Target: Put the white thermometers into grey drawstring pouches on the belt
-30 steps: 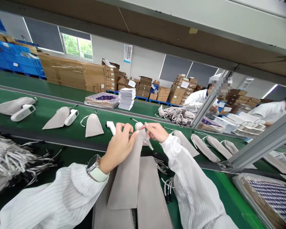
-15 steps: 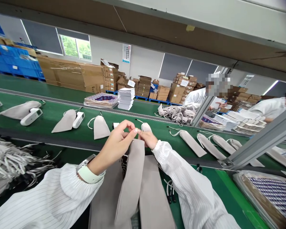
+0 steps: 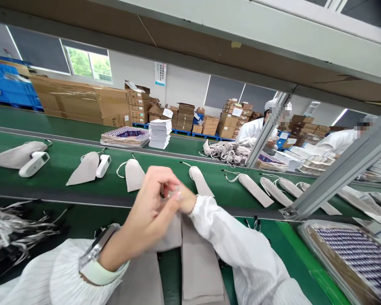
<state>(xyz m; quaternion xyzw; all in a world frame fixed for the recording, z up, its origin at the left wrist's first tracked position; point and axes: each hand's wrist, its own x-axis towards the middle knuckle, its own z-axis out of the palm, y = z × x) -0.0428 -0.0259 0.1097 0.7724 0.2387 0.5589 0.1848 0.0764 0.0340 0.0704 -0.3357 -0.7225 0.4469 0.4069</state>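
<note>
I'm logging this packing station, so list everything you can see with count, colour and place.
grey pouch: one, held at its top by both hands
flat pouches: a few, grey, near edge
belt pouches: at least eight, grey, on the green belt
white devices: two, beside left pouches
cardboard boxes: many, brown, far side
co-workers: two, white coats, right rear
left hand: pinching the pouch
right hand: blurred, at the pouch

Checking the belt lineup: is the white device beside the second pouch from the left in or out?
Out: the white device lies bare beside its pouch.
</note>
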